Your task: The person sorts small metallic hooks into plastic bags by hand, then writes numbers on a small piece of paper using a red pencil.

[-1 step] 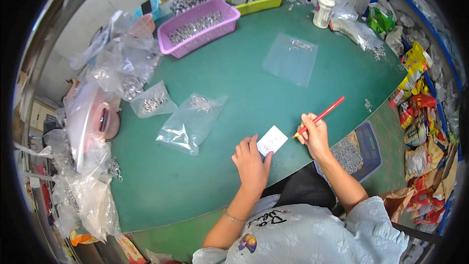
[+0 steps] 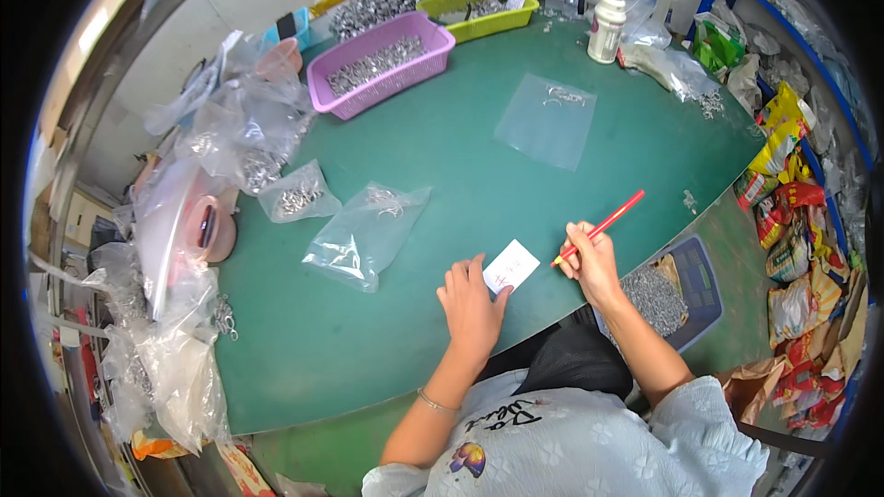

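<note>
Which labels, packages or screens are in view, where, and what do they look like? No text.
Paper slip: small white rectangle under the left hand, on the green table.
Bottle: white, upright, far right of the table.
Snack packets: yellow and red, piled right of the table.
Scale: blue, beside the right hand.

I see a small white paper label [image 2: 511,267] on the green table, touching my left hand's [image 2: 471,306] fingertips. Clear plastic bags [image 2: 366,234] lie further left, and another flat clear bag [image 2: 545,120] lies toward the far side. Colourful snack packets [image 2: 794,221] are heaped at the right edge, and a white bottle [image 2: 606,24] stands at the back.
</note>
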Tool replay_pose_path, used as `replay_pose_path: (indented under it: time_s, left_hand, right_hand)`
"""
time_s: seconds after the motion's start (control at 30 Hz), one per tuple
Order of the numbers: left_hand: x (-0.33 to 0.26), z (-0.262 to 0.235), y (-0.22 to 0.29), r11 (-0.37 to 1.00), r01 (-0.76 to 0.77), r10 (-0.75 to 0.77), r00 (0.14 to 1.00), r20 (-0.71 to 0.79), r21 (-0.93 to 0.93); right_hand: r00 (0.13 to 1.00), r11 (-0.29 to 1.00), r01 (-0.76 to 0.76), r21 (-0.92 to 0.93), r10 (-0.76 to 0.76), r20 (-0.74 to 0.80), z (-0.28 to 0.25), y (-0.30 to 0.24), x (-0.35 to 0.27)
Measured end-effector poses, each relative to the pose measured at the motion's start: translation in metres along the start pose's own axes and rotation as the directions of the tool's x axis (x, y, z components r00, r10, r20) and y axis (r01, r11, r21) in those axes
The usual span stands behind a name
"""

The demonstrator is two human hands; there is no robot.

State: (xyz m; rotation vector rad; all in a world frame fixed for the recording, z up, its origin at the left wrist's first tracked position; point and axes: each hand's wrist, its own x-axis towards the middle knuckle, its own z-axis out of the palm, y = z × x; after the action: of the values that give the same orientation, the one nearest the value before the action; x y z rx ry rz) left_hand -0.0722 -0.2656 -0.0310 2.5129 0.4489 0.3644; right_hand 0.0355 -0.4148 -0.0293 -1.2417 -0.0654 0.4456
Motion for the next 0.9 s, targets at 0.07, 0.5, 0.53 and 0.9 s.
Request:
replay_pose_path:
  time_s: [0.07, 0.5, 0.53, 0.9]
  left_hand:
    - [0.004, 0.000, -0.003, 1.000, 0.008, -0.008, 0.999, 0.035, 0.007]
    - [0.019, 0.014, -0.020, 0.990, 0.099, -0.087, 0.988, 0.124, -0.097]
    - [0.021, 0.014, -0.019, 0.987, 0.089, -0.074, 0.991, 0.114, -0.133]
    - [0.012, -0.032, 0.011, 0.570, 0.275, 0.065, 0.924, 0.376, -0.775]
  right_hand:
    - [0.999, 1.000, 0.027, -0.014, -0.026, 0.028, -0.009, 0.003, -0.008]
    - [0.965, 0.965, 0.262, -0.019, -0.262, 0.014, -0.026, 0.009, -0.025]
    - [0.964, 0.965, 0.264, 0.006, -0.264, 0.022, -0.026, 0.009, -0.026]
    - [0.918, 0.923, 0.343, -0.172, -0.292, 0.268, 0.003, -0.005, -0.037]
